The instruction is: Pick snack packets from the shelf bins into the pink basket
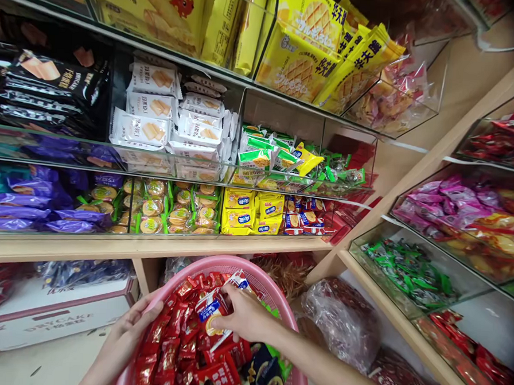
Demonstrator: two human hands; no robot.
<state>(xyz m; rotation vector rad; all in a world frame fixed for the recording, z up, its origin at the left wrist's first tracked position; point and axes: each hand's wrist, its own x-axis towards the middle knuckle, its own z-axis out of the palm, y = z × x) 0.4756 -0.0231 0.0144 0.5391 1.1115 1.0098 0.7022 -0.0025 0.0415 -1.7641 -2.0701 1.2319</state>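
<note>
A pink plastic basket (218, 265) sits low in front of me, filled with several red snack packets (176, 332). My left hand (131, 329) grips the basket's left rim, fingers curled over the edge. My right hand (246, 315) reaches into the basket and is closed on a small bunch of red, white and blue biscuit packets (209, 316). Dark and green packets lie at the basket's near right side.
Wooden shelves with clear bins hold wrapped snacks: purple packs (27, 209), yellow packs (239, 211), white cracker packs (152, 103). More bins line the right wall. A white carton (48, 313) stands lower left and clear bags of red snacks (340, 317) on the floor right.
</note>
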